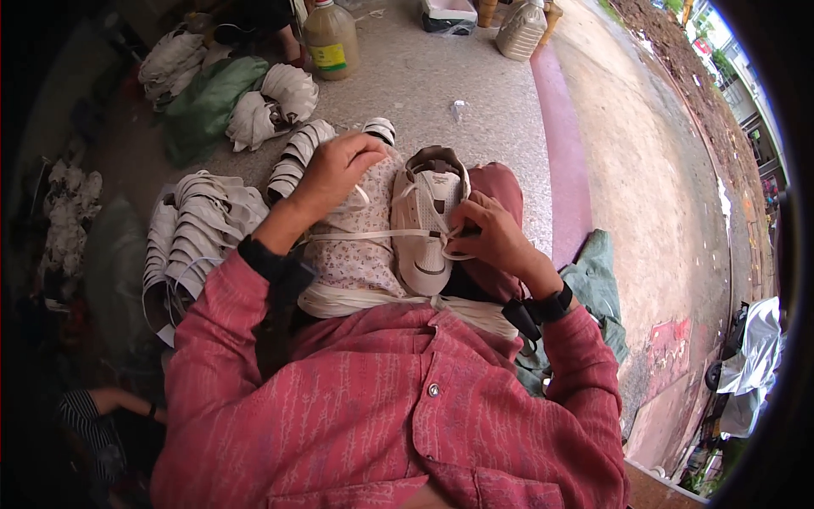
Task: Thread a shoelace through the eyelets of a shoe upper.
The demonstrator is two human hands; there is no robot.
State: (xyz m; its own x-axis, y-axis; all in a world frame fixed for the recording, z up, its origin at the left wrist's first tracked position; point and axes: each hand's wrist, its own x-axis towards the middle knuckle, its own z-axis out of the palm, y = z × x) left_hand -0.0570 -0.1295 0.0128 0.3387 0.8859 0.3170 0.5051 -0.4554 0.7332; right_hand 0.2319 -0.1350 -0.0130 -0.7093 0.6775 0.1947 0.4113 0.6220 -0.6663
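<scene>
A beige and white shoe [421, 229] rests on my lap, its toe toward me and its opening away. A pale shoelace [365, 233] runs left from the shoe's front, across the floral cloth [352, 259] on my thigh. My right hand [492, 233] is closed at the shoe's right side, pinching a loop of the lace by the lower eyelets. Raised left of the shoe, my left hand [335, 174] has its fingers pressed together. A lace loop shows just under it, and the fingertips' grip is partly hidden.
Stacks of nested white shoe parts [208, 220] stand at my left, with more bundles [284, 93] by a green sack [208, 110] farther off. A large jug [331, 42] and a clear plastic container [521, 32] stand ahead. Another person's arm [127, 400] shows at lower left.
</scene>
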